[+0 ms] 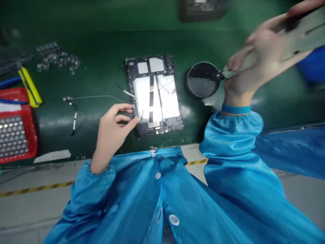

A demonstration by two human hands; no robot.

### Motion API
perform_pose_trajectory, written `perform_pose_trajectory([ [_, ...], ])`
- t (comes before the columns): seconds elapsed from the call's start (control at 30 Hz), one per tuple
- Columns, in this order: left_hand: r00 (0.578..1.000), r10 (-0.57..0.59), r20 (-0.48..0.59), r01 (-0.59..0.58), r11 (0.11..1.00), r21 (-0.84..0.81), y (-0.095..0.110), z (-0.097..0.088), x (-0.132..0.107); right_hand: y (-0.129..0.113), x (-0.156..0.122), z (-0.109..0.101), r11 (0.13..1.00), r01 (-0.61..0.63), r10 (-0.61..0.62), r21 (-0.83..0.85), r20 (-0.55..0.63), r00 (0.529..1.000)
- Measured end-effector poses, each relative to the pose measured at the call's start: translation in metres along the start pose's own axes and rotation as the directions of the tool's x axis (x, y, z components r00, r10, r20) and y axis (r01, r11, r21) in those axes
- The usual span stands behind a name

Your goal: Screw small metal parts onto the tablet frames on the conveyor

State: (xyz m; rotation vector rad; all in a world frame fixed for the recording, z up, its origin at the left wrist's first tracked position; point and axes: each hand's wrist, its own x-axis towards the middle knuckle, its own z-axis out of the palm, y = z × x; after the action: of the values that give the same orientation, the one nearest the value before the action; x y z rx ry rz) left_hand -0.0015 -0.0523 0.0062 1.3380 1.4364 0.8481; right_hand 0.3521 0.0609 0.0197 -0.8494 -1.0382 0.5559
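— Green mat (101,61), and the tablet frame (154,95) lies flat on it, open side up, just ahead of the blue smock (157,196)?

— Yes. The left hand (111,132) is at its near left edge, thumb and forefinger pinched together on what looks like a thin wire (141,114), though it is very small.

— And the right hand (256,61)?

— Raised well off to the right, blurred, fingers closed round a pale flat panel (304,32) held above the mat.

— Between them?

— A black round dish (201,79), just right of the frame. A red tray (32,135) of small parts sits far left.
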Motion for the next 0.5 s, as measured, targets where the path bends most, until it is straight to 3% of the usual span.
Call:
perform_pose_trajectory([
  [0.1,1.0,-0.024,0.003,0.024,1.0,0.002,0.0,-0.003,0.0,0.012,0.002,0.004,0.993,0.117,-0.117,0.017,0.018,0.993],
  [0.23,1.0,-0.028,-0.004,0.029,0.999,0.016,0.001,-0.005,-0.001,0.02,0.002,0.005,0.993,0.118,-0.119,0.02,0.079,0.99],
  [0.5,0.998,-0.068,-0.012,0.068,0.997,0.039,0.005,-0.004,-0.001,0.014,0.004,0.017,0.987,0.162,-0.162,-0.007,-0.005,0.987],
])
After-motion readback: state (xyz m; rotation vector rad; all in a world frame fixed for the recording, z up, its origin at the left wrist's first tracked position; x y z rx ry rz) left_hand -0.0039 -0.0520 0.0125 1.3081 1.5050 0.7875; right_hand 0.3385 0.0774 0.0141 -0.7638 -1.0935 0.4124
